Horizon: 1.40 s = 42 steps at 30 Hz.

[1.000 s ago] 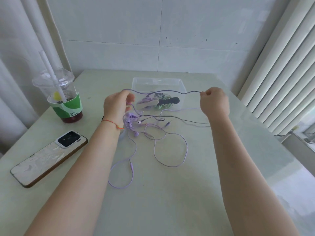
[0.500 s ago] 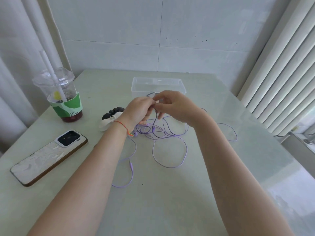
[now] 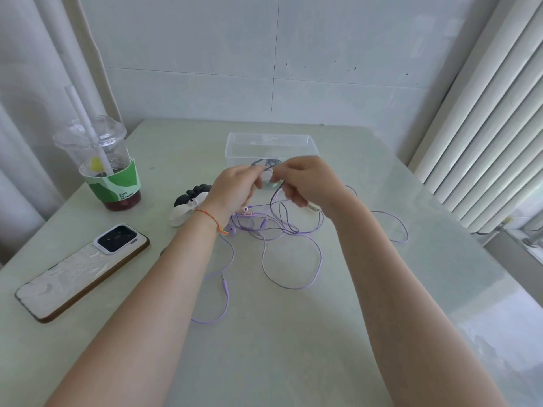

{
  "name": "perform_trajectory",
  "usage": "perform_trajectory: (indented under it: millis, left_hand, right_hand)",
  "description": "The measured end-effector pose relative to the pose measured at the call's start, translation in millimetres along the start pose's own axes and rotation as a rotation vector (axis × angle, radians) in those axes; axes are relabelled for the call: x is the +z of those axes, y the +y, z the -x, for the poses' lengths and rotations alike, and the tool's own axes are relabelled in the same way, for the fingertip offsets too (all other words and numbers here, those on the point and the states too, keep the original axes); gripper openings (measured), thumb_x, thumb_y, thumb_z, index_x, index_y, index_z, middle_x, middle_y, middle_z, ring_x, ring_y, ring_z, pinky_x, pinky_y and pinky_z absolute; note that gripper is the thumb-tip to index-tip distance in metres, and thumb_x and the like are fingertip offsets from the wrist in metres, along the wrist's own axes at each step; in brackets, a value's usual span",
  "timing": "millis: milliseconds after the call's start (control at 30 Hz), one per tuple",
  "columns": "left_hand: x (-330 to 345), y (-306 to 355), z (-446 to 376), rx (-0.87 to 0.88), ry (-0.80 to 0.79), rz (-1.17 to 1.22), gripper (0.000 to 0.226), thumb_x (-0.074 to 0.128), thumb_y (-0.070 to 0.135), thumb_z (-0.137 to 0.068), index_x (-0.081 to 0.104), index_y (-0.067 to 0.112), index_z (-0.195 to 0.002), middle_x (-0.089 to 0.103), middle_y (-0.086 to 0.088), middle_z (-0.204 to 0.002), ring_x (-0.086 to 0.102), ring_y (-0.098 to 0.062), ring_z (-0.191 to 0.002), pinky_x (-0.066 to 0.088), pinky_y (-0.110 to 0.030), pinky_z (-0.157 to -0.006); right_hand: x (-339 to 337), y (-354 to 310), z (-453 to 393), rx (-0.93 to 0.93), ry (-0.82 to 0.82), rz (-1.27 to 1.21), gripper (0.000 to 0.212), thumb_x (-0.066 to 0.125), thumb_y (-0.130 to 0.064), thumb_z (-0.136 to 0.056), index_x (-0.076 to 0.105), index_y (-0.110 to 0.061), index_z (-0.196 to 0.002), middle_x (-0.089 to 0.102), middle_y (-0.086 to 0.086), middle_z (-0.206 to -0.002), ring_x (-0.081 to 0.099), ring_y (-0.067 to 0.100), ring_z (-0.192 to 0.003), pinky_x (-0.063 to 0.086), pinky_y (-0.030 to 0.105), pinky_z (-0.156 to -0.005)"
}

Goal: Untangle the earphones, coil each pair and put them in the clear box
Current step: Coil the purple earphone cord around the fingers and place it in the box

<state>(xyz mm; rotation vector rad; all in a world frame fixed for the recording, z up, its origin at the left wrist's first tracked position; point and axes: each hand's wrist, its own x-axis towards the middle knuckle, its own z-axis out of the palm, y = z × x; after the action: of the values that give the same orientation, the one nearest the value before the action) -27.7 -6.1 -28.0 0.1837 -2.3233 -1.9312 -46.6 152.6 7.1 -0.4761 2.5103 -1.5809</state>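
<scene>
Tangled purple earphones (image 3: 289,261) sprawl over the middle of the pale table, their plug (image 3: 224,282) lying near my left forearm. My left hand (image 3: 233,190) and my right hand (image 3: 305,180) meet above the tangle, just in front of the clear box (image 3: 269,145). Both pinch a darker purple cord (image 3: 276,201) that loops between the fingers and hangs down into the tangle. The box's contents are mostly hidden behind my hands.
A plastic cup (image 3: 102,165) with a straw and green sleeve stands at the back left. A phone (image 3: 83,271) lies face down on the left. A black and white object (image 3: 188,208) sits beside my left wrist. Window blinds (image 3: 482,142) line the right.
One second ago my hands held the dark cord stretched wide apart. They came together in front of the box and now work the cord between the fingertips.
</scene>
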Motion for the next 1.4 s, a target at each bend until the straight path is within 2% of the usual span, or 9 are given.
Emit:
perform_trajectory:
  millis: [200,333,467,600,767,833,933,1167,1400]
  left_hand:
    - [-17.5,-5.3,-1.8,-0.05,0.122,0.133,0.024,0.054,0.019,-0.078,0.042,0.015,-0.057,0.022,0.005,-0.045,0.014,-0.015,-0.04,0.015,-0.017,-0.043]
    - [-19.9,-4.2,-3.6,0.002,0.196,0.203,0.026,0.05,0.007,-0.086,0.048,0.013,-0.061,0.025,0.007,-0.042,0.018,-0.013,-0.038,0.018,-0.019,-0.042]
    - [-12.1,-5.1,-3.1,-0.002,0.148,0.099,0.015,0.059,0.019,-0.086,0.059,0.016,-0.071,0.028,0.009,-0.041,0.021,-0.011,-0.036,0.019,-0.015,-0.041]
    - [-6.5,-1.1,-0.1,0.028,0.025,0.115,0.017,0.059,0.022,-0.094,0.062,0.018,-0.078,0.029,0.008,-0.042,0.018,-0.01,-0.037,0.016,-0.016,-0.042]
    - [2.8,8.7,5.9,0.101,-0.049,0.193,0.012,0.064,0.021,-0.093,0.069,0.018,-0.082,0.028,0.004,-0.045,0.017,-0.013,-0.039,0.014,-0.019,-0.041]
    - [2.1,9.3,6.1,0.101,-0.014,0.191,0.014,0.065,0.022,-0.092,0.069,0.016,-0.08,0.03,0.005,-0.043,0.019,-0.012,-0.039,0.015,-0.019,-0.04]
    - [-1.6,9.5,7.3,0.083,-0.013,0.164,0.022,0.063,0.026,-0.094,0.067,0.011,-0.078,0.029,0.007,-0.042,0.018,-0.011,-0.04,0.015,-0.019,-0.04]
    - [-1.2,16.1,12.3,-0.076,-0.343,0.293,0.029,0.041,0.027,-0.103,0.061,0.011,-0.088,0.031,0.005,-0.055,0.021,-0.008,-0.041,0.011,-0.023,-0.044]
    - [3.6,19.9,20.0,-0.059,-0.526,0.542,0.026,0.04,0.007,-0.101,0.065,0.007,-0.106,0.066,0.0,-0.083,0.061,-0.012,-0.071,0.049,-0.02,-0.062]
  right_hand:
    - [-33.9,20.3,-9.1,0.176,0.602,-0.397,0.02,0.053,-0.015,-0.092,0.069,-0.006,-0.085,0.047,0.007,-0.052,0.037,0.019,-0.035,0.029,0.019,-0.039]
    - [-39.4,29.9,-15.5,0.213,0.795,-0.444,0.033,0.048,-0.011,-0.076,0.06,0.01,-0.097,0.031,0.01,-0.072,0.024,0.027,-0.065,0.016,0.03,-0.059]
    - [-34.6,20.6,-11.7,0.183,0.692,-0.301,0.027,0.048,-0.011,-0.083,0.059,-0.025,-0.104,0.053,-0.005,-0.08,0.046,0.013,-0.058,0.037,0.023,-0.055]
    - [-22.7,4.6,-6.5,-0.014,0.528,-0.112,0.032,0.049,-0.006,-0.08,0.073,-0.027,-0.084,0.055,-0.015,-0.058,0.044,0.009,-0.051,0.038,0.023,-0.055]
    - [-0.7,-5.9,-0.4,-0.175,0.101,-0.026,0.031,0.054,-0.001,-0.085,0.072,-0.021,-0.099,0.073,-0.002,-0.092,0.067,0.016,-0.089,0.053,0.027,-0.079]
    - [2.0,-6.0,1.1,-0.184,0.026,0.002,0.023,0.055,-0.002,-0.089,0.07,-0.014,-0.102,0.072,0.003,-0.085,0.068,0.02,-0.076,0.054,0.031,-0.072]
    - [-0.8,-2.8,-0.6,-0.173,0.055,0.057,0.012,0.058,-0.007,-0.092,0.069,-0.008,-0.097,0.061,-0.001,-0.068,0.051,0.003,-0.05,0.041,0.015,-0.049]
    - [-4.2,5.8,-14.1,-0.117,0.39,0.044,0.011,0.057,-0.016,-0.092,0.068,-0.012,-0.092,0.044,-0.006,-0.055,0.038,0.003,-0.04,0.028,0.014,-0.043]
    - [-8.7,15.4,-14.2,-0.072,0.455,0.04,0.013,0.055,-0.017,-0.093,0.068,-0.015,-0.092,0.042,-0.008,-0.055,0.039,0.003,-0.043,0.028,0.014,-0.046]
